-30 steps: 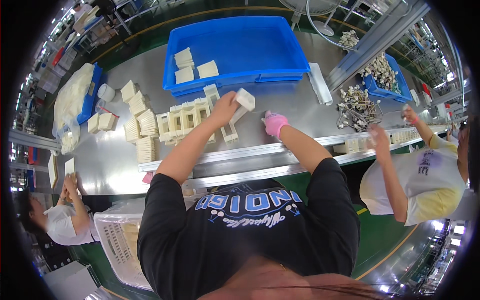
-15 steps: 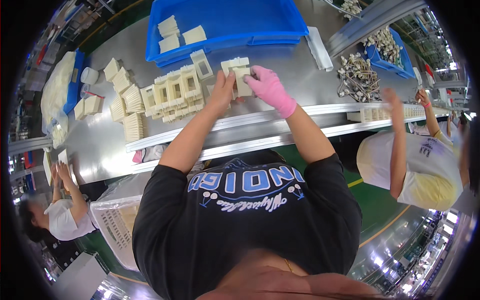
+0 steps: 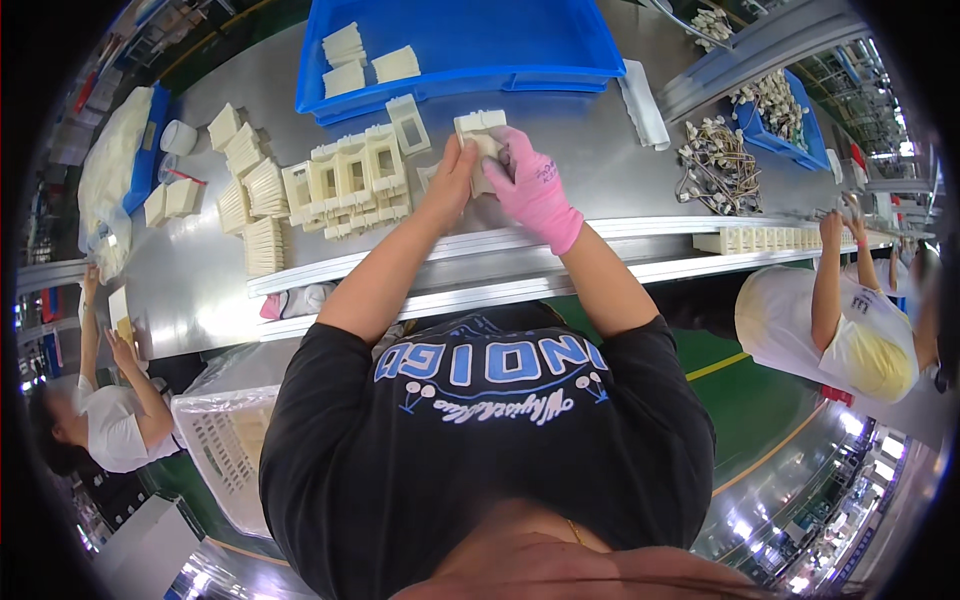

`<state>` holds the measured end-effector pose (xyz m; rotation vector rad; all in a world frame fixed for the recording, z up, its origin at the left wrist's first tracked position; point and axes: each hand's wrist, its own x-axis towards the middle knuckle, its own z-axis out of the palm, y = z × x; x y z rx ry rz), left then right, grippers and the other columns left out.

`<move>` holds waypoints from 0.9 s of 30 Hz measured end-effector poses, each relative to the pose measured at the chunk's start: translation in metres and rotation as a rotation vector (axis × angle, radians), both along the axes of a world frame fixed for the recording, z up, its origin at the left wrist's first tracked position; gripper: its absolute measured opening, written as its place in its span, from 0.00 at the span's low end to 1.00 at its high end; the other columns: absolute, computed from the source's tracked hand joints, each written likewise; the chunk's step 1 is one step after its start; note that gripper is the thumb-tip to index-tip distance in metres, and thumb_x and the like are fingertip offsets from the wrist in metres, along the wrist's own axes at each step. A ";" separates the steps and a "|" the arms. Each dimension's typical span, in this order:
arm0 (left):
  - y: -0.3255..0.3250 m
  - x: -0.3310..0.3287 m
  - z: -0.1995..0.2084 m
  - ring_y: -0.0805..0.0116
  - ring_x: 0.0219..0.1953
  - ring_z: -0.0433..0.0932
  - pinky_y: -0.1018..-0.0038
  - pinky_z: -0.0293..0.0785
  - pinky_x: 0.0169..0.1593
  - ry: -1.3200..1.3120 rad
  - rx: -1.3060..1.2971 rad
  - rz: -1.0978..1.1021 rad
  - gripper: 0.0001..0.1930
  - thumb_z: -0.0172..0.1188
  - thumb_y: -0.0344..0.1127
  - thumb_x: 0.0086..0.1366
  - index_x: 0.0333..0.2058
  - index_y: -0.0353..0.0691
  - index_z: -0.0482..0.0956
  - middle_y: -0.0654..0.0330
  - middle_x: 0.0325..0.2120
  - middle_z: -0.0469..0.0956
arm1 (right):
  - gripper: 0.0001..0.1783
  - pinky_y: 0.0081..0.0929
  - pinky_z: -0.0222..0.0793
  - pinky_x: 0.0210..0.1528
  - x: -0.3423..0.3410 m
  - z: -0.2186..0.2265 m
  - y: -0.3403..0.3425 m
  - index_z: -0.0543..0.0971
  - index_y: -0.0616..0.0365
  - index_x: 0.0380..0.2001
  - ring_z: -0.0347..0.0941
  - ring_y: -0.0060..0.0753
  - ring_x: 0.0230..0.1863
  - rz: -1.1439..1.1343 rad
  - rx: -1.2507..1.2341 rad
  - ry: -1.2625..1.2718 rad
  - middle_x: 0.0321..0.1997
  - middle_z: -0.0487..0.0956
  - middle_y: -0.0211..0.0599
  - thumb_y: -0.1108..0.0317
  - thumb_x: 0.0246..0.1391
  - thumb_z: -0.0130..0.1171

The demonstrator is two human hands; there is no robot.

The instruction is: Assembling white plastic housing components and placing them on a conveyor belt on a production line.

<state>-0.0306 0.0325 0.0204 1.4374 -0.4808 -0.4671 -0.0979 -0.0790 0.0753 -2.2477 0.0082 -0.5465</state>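
Both my hands meet over the metal bench around a cream plastic housing (image 3: 481,122). My bare left hand (image 3: 450,184) is closed along the housing's left side. On the right, my right hand (image 3: 532,188), in a pink glove with greyish fingertips, presses its thumb and bent fingers onto the same piece, hiding much of it. Left of my hands stand rows of cream housings with rectangular windows (image 3: 352,178). One loose windowed housing (image 3: 408,124) lies tilted beside them. Farther left are stacks of thin cream plates (image 3: 262,192).
A blue bin (image 3: 460,85) with several cream plate stacks stands at the back. Bundled wires (image 3: 720,165) and a blue wire tray (image 3: 800,145) are at right. A metal rail (image 3: 600,232) edges the bench. Co-workers sit on both sides.
My gloved hand has turned and drawn slightly nearer, its fingers now curled farther over the housing. My left hand has shifted slightly right with it.
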 end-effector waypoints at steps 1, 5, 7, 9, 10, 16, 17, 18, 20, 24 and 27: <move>-0.001 0.000 0.000 0.71 0.42 0.67 0.75 0.66 0.41 0.204 -0.097 -0.044 0.20 0.39 0.46 0.64 0.49 0.40 0.57 0.58 0.40 0.67 | 0.19 0.26 0.64 0.24 -0.005 0.007 0.002 0.64 0.60 0.43 0.70 0.31 0.21 0.046 0.094 0.093 0.22 0.72 0.38 0.71 0.46 0.51; 0.002 -0.001 0.008 0.66 0.37 0.73 0.71 0.74 0.30 0.417 -0.163 -0.257 0.19 0.44 0.43 0.61 0.48 0.41 0.57 0.56 0.37 0.70 | 0.22 0.24 0.67 0.30 -0.011 0.014 -0.006 0.63 0.60 0.47 0.71 0.31 0.24 0.251 0.422 0.237 0.25 0.73 0.37 0.72 0.45 0.50; 0.001 -0.005 0.010 0.65 0.34 0.74 0.71 0.74 0.27 0.389 -0.129 -0.264 0.18 0.45 0.42 0.61 0.47 0.40 0.57 0.55 0.35 0.70 | 0.24 0.21 0.66 0.31 -0.015 0.019 -0.014 0.63 0.60 0.48 0.69 0.26 0.27 0.166 0.504 0.239 0.28 0.72 0.35 0.75 0.44 0.50; 0.000 -0.008 0.017 0.63 0.28 0.77 0.72 0.74 0.21 0.435 -0.157 -0.297 0.17 0.46 0.40 0.60 0.44 0.39 0.57 0.54 0.30 0.72 | 0.25 0.17 0.65 0.32 -0.016 0.022 -0.021 0.63 0.60 0.49 0.67 0.20 0.29 0.100 0.591 0.246 0.30 0.72 0.33 0.77 0.43 0.50; 0.000 -0.009 0.017 0.63 0.28 0.77 0.72 0.74 0.21 0.431 -0.155 -0.273 0.17 0.46 0.40 0.60 0.44 0.39 0.57 0.54 0.30 0.72 | 0.26 0.21 0.65 0.37 -0.016 0.023 -0.025 0.64 0.60 0.49 0.67 0.23 0.35 0.066 0.378 0.074 0.37 0.70 0.38 0.75 0.42 0.51; 0.016 -0.013 0.044 0.64 0.23 0.77 0.76 0.70 0.16 0.329 0.095 -0.564 0.16 0.48 0.41 0.60 0.42 0.37 0.63 0.55 0.26 0.73 | 0.29 0.27 0.61 0.47 -0.028 0.024 -0.028 0.65 0.60 0.49 0.66 0.31 0.44 0.329 0.453 0.029 0.46 0.67 0.41 0.68 0.38 0.53; 0.021 -0.011 0.044 0.66 0.25 0.76 0.76 0.71 0.19 0.304 0.130 -0.645 0.15 0.47 0.41 0.60 0.42 0.37 0.64 0.55 0.27 0.73 | 0.30 0.26 0.60 0.47 -0.034 0.029 -0.027 0.66 0.60 0.49 0.66 0.31 0.43 0.338 0.561 0.164 0.42 0.71 0.37 0.64 0.39 0.53; 0.024 -0.009 0.043 0.67 0.26 0.75 0.77 0.71 0.22 0.279 0.167 -0.732 0.15 0.47 0.41 0.60 0.41 0.37 0.64 0.55 0.28 0.73 | 0.30 0.26 0.60 0.47 -0.038 0.038 -0.028 0.66 0.60 0.49 0.66 0.31 0.43 0.365 0.564 0.167 0.42 0.71 0.37 0.64 0.39 0.53; 0.033 -0.004 0.042 0.70 0.29 0.74 0.77 0.72 0.27 0.235 0.240 -0.909 0.15 0.46 0.41 0.61 0.40 0.36 0.66 0.55 0.30 0.73 | 0.28 0.25 0.60 0.46 -0.046 0.053 -0.032 0.67 0.60 0.47 0.66 0.29 0.41 0.373 0.342 0.549 0.39 0.72 0.37 0.63 0.39 0.53; 0.105 0.050 0.046 0.66 0.42 0.69 0.71 0.67 0.43 -0.317 0.557 -0.326 0.11 0.48 0.31 0.57 0.39 0.36 0.68 0.56 0.37 0.70 | 0.21 0.23 0.62 0.40 -0.080 0.032 -0.074 0.72 0.61 0.38 0.66 0.33 0.34 -0.033 -0.159 0.688 0.31 0.72 0.42 0.59 0.41 0.54; 0.196 0.096 0.024 0.54 0.45 0.66 0.66 0.63 0.49 -0.924 0.933 0.017 0.19 0.48 0.21 0.45 0.39 0.37 0.69 0.51 0.40 0.68 | 0.17 0.32 0.62 0.40 -0.110 0.014 -0.116 0.73 0.61 0.32 0.67 0.43 0.36 -0.326 -0.409 0.604 0.31 0.72 0.47 0.59 0.41 0.55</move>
